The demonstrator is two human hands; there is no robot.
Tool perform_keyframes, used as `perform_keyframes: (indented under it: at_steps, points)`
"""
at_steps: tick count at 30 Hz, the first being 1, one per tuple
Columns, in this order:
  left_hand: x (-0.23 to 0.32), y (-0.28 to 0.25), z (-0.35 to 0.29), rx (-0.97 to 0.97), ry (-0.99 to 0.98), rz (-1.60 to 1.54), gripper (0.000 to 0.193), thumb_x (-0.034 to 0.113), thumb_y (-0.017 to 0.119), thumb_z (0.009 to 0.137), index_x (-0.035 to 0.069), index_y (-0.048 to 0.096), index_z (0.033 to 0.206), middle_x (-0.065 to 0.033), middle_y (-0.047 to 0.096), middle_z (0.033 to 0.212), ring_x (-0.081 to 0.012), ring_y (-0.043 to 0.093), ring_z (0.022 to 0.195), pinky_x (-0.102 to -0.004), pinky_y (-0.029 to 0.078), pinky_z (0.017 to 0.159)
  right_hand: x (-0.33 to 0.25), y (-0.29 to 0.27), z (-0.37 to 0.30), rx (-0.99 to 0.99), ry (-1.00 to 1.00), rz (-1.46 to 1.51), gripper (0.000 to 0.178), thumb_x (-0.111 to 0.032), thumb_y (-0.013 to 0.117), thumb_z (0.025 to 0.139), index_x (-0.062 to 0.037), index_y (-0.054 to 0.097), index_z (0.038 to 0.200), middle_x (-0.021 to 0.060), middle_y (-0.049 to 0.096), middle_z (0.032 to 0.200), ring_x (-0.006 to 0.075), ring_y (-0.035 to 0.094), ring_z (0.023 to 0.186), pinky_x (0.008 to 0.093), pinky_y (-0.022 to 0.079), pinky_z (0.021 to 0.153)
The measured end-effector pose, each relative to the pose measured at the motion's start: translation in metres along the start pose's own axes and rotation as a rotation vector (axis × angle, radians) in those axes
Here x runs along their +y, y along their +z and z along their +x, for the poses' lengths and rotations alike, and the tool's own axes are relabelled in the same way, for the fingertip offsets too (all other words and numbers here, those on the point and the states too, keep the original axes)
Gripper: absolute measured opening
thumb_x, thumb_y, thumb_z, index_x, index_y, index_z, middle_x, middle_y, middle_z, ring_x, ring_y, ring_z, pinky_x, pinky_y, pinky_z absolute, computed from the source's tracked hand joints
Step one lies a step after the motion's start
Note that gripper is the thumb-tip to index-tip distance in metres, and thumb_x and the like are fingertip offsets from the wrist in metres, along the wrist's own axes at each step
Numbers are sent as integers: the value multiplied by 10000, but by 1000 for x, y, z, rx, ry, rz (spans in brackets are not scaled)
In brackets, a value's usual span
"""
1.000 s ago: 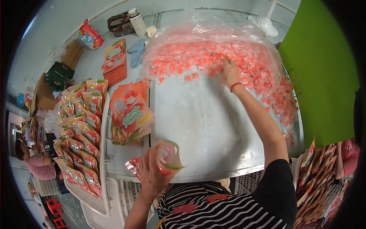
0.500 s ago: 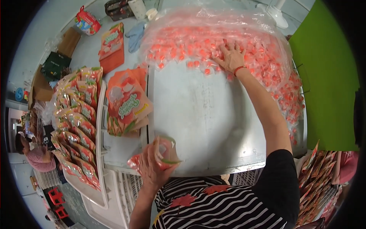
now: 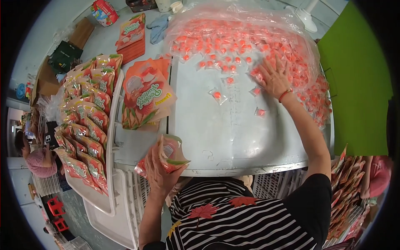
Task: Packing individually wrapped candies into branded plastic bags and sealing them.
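Note:
My left hand is closed round a pink candy pouch at the table's near edge; the pouch's mouth gapes upward. With fingers spread, my right hand lies on the near side of a heap of wrapped pink-red candies. Some candies touch its fingers, but whether any are gripped does not show. A few loose ones, such as a clear-wrapped candy, lie apart on the table. Part of the heap is under a large clear plastic bag.
Flat printed pouches lie left of the table seam, with another stack behind. Filled pouches stand in rows in a white tray at left. A blue cloth lies at the back. Other people are at both sides.
My right hand has shifted right and slightly nearer, and several candies now lie scattered on the bare tabletop. The left hand still holds the pouch. The whole view has shifted a little.

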State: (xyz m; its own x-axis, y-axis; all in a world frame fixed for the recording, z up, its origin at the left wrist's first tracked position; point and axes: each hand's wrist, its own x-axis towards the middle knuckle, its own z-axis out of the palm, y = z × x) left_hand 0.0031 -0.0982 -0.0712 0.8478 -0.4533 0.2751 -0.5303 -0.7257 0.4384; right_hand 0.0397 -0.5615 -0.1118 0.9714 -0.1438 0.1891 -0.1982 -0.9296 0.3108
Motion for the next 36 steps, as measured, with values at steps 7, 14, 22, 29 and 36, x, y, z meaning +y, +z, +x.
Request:
perform_keyframes:
  at_steps: [7, 14, 22, 29, 36]
  points:
    - [1, 3, -2, 45, 24, -26, 1093, 280, 901, 517, 2, 285, 1376, -220, 441, 1273, -402, 455, 1139, -488, 384, 957, -105, -6, -16, -188, 61, 498, 563, -498, 378, 944, -205, 359, 1425, 132, 266, 1506, 407, 189, 1391, 604, 113, 1097]
    - [-13, -13, -14, 89, -23, -2, 1104, 191, 898, 501, 19, 275, 1396, -215, 451, 1281, -393, 476, 1147, -467, 419, 931, -60, 1, 12, -136, -132, 1070, 433, -369, 424, 957, -131, 485, 1314, 148, 405, 1421, 357, 411, 1270, 498, 295, 1050]
    - [-16, -6, -21, 111, -113, -20, 1120, 199, 898, 508, 24, 260, 1412, -229, 450, 1263, -402, 514, 1103, -474, 454, 878, -64, 5, -4, 117, -3, 632, 437, -314, 486, 937, -55, 487, 1289, 168, 466, 1353, 345, 427, 1248, 510, 323, 1024]
    - [-1, -2, -2, 94, -51, -70, 1093, 221, 906, 522, 5, 268, 1383, -198, 450, 1262, -392, 464, 1135, -474, 411, 935, -191, -55, 4, 205, 81, 566, 524, -436, 570, 870, -109, 511, 1274, 197, 401, 1384, 454, 402, 1210, 574, 328, 965]
    - [-9, -4, -17, 90, -161, -80, 1091, 232, 907, 515, 0, 278, 1374, -200, 454, 1260, -391, 475, 1123, -471, 414, 922, -229, -58, -18, 69, -60, 699, 458, -387, 531, 902, -108, 511, 1265, 180, 425, 1326, 414, 405, 1195, 563, 329, 954]
